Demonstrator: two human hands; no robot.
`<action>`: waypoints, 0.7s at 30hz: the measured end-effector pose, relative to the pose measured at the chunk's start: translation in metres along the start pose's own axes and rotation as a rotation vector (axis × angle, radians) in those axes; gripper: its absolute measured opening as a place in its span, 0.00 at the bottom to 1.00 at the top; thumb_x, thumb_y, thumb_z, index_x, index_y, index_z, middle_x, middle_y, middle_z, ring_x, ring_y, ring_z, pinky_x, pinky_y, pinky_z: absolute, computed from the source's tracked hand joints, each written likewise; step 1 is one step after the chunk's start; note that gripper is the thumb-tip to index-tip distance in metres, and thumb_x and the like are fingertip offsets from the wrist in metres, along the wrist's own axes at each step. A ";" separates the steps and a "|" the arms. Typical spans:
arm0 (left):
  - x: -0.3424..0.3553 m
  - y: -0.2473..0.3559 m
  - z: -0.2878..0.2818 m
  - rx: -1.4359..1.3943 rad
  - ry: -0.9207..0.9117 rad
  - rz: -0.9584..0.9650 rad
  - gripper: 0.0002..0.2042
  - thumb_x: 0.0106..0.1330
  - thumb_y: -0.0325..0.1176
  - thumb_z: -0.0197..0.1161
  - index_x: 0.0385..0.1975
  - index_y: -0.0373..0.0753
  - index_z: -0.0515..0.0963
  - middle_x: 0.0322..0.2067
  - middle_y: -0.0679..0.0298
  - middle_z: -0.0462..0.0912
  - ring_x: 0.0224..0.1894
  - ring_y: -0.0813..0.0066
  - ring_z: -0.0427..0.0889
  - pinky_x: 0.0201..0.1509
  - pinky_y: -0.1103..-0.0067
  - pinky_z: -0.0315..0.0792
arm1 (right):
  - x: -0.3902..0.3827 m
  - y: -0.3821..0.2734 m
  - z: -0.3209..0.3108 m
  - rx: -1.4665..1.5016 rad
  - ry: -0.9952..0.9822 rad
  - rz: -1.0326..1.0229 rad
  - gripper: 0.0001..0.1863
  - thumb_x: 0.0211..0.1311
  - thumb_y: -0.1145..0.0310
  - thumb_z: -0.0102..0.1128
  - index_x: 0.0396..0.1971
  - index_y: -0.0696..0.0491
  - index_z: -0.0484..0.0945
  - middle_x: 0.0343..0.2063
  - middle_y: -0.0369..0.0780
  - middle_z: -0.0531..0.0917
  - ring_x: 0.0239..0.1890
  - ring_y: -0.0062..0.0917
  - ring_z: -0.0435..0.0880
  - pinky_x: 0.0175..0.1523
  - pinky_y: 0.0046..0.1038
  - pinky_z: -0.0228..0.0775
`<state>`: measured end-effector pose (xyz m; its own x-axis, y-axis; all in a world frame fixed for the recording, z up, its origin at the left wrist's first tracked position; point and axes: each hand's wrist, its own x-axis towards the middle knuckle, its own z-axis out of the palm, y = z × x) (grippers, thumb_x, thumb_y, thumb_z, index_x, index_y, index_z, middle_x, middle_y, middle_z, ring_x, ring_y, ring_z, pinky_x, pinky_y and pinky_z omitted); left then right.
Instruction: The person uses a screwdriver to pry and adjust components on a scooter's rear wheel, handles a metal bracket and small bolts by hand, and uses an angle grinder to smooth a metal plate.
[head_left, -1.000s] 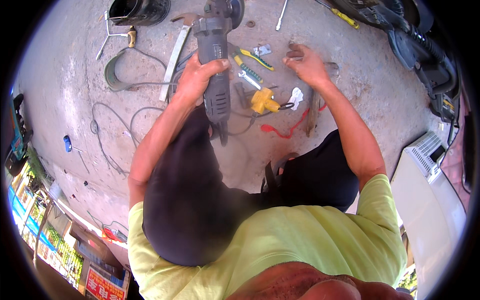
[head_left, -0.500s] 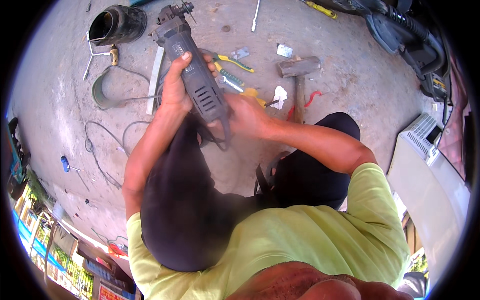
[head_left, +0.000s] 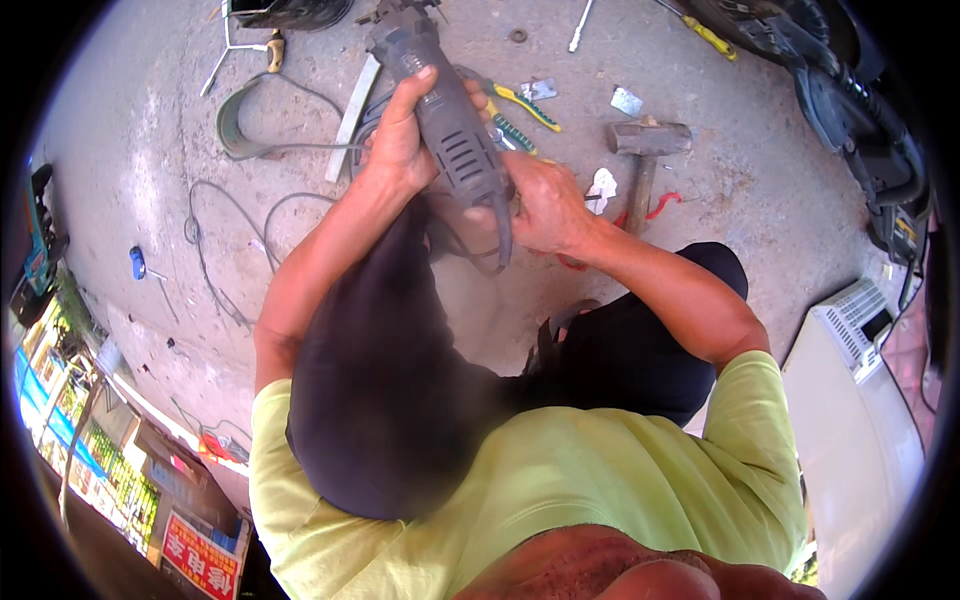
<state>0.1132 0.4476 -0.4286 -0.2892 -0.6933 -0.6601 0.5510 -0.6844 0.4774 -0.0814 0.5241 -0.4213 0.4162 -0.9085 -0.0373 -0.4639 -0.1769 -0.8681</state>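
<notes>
I hold a dark grey corded angle grinder [head_left: 455, 130] up over the floor, slanting, with its head at the far left and vent slots toward me. My left hand [head_left: 402, 140] wraps its body near the middle, thumb lying on top. Round the rear end, by the cord [head_left: 505, 235], my right hand [head_left: 548, 200] is closed. Fingertips of it show on the tool's left side; the rest of its fingers are hidden. Just beyond lie pliers [head_left: 525, 105] with yellow-green handles, partly covered by the grinder. No disc can be made out on the head, which the top edge cuts off.
A wooden-handled hammer [head_left: 650, 138] and a crumpled white paper [head_left: 601, 190] lie to the right. On the left are a metal bar [head_left: 353, 120], a curved green strip [head_left: 230, 122], loose cable [head_left: 215, 270] and a blue-handled tool [head_left: 137, 263]. A white appliance casing [head_left: 840, 400] stands at right.
The view has turned, so floor things appear farther right, and the grinder with both hands sits higher and farther right in the picture. Both hands keep their hold on it.
</notes>
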 end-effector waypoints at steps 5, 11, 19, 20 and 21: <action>-0.001 0.000 0.005 -0.015 0.017 -0.003 0.29 0.64 0.53 0.62 0.48 0.29 0.75 0.41 0.51 0.83 0.44 0.58 0.83 0.54 0.64 0.77 | 0.002 -0.002 -0.001 0.066 -0.016 0.055 0.27 0.51 0.49 0.74 0.35 0.58 0.75 0.25 0.48 0.83 0.29 0.44 0.85 0.33 0.41 0.76; 0.004 -0.002 0.002 -0.013 0.005 -0.020 0.29 0.65 0.54 0.61 0.48 0.28 0.75 0.42 0.51 0.83 0.44 0.59 0.83 0.55 0.64 0.78 | 0.002 0.001 -0.001 0.018 0.018 0.038 0.31 0.51 0.48 0.73 0.43 0.59 0.75 0.27 0.46 0.84 0.30 0.43 0.86 0.35 0.40 0.78; 0.007 -0.002 0.002 -0.028 -0.028 -0.005 0.29 0.65 0.55 0.60 0.48 0.30 0.75 0.42 0.52 0.83 0.46 0.58 0.83 0.55 0.64 0.76 | 0.005 -0.007 -0.005 0.125 -0.032 0.175 0.41 0.54 0.50 0.71 0.59 0.63 0.67 0.37 0.51 0.85 0.39 0.44 0.88 0.44 0.41 0.79; 0.007 -0.002 0.003 -0.025 -0.026 -0.002 0.29 0.65 0.55 0.60 0.48 0.30 0.75 0.42 0.52 0.83 0.46 0.58 0.83 0.55 0.63 0.76 | 0.003 -0.006 -0.003 0.157 -0.023 0.167 0.41 0.57 0.50 0.69 0.60 0.63 0.65 0.36 0.50 0.84 0.37 0.41 0.87 0.43 0.39 0.78; 0.007 -0.003 0.005 -0.024 -0.023 0.003 0.29 0.65 0.55 0.60 0.48 0.31 0.75 0.42 0.52 0.83 0.46 0.58 0.83 0.55 0.63 0.76 | -0.001 -0.004 0.000 0.190 -0.014 0.159 0.40 0.60 0.50 0.67 0.62 0.63 0.62 0.35 0.49 0.83 0.36 0.39 0.86 0.42 0.37 0.77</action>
<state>0.1055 0.4433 -0.4316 -0.3054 -0.7004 -0.6451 0.5702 -0.6771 0.4652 -0.0800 0.5254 -0.4178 0.3611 -0.9136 -0.1869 -0.3700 0.0435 -0.9280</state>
